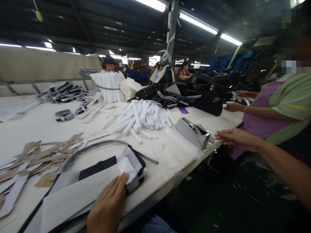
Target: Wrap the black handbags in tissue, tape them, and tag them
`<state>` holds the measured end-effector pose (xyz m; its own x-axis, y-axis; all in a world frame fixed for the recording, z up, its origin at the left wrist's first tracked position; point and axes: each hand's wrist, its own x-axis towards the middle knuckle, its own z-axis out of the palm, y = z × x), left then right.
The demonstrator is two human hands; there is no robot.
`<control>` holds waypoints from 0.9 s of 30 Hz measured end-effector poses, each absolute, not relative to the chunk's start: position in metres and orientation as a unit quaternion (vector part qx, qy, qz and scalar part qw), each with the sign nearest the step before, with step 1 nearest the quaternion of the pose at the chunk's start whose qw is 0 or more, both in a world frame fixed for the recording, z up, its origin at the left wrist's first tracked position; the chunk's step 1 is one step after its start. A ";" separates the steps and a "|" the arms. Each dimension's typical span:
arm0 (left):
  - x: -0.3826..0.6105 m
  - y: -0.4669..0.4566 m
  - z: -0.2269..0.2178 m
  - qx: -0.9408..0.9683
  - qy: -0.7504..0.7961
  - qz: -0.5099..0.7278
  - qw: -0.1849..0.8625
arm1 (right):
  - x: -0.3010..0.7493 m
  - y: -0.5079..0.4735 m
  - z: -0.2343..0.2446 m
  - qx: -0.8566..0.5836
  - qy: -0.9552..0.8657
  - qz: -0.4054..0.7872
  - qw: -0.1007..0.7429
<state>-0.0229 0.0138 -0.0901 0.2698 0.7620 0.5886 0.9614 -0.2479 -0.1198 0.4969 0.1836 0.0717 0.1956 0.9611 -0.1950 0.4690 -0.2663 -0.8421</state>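
Observation:
My left hand (109,204) lies flat, fingers stretched, on a long black piece wrapped in white paper (97,184) at the table's near edge. Its fingertips press the folded paper end (130,170). My right hand (232,137) reaches in from the right with fingers extended and holds nothing. It hovers just right of a grey tape dispenser (191,131) near the table edge. A thin dark strap (102,145) curves over the table behind the wrapped piece.
Brown and grey paper strips (36,155) lie at the left. A heap of white paper rolls (143,118) sits mid-table, with black bags (206,102) behind it. A co-worker in a purple apron (262,106) works at the right. More people sit at the far end.

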 end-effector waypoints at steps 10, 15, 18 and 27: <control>-0.019 0.012 -0.082 -0.757 -0.566 -0.225 0.237 | 0.494 0.182 -0.032 -0.672 -0.498 0.346 0.424; -0.018 0.011 -0.082 -0.754 -0.572 -0.234 0.223 | 0.485 0.182 -0.044 -0.683 -0.504 0.301 0.434; -0.017 0.011 -0.084 -0.752 -0.576 -0.235 0.217 | 0.483 0.166 -0.046 -0.694 -0.519 0.276 0.416; -0.012 0.010 -0.079 -0.749 -0.586 -0.245 0.188 | 0.414 0.124 -0.001 -0.585 -0.744 0.181 0.266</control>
